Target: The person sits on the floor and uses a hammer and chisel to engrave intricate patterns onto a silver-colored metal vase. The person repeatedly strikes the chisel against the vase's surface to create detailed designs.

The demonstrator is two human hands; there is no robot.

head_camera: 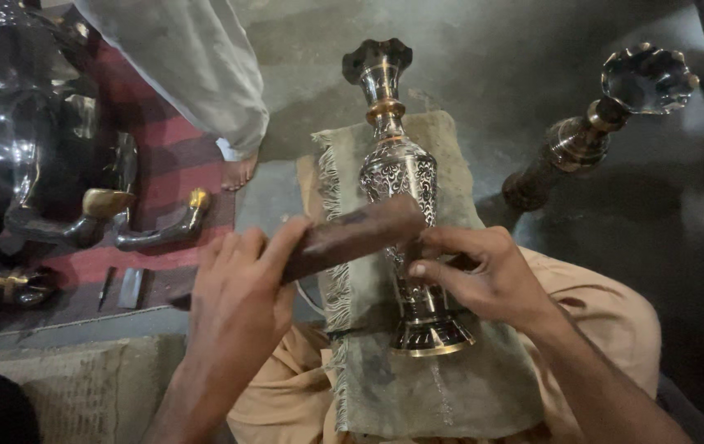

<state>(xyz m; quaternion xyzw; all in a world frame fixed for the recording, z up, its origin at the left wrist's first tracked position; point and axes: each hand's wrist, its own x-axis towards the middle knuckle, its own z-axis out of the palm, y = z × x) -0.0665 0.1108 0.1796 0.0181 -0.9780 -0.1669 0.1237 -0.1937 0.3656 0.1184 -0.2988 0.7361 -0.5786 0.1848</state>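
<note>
From the head camera we see an engraved silver-and-brass metal vase [401,197] lying lengthwise along the middle of a fringed grey-green cloth [451,386] spread over our lap. Our left hand [237,296] closes its fingers around a dark wooden block [352,234] held across the vase's body; our right hand [484,275] pinches a small dark tool, mostly hidden, against the engraving. We judge the chasing step under way, calling for a steady, well-aimed tap.
</note>
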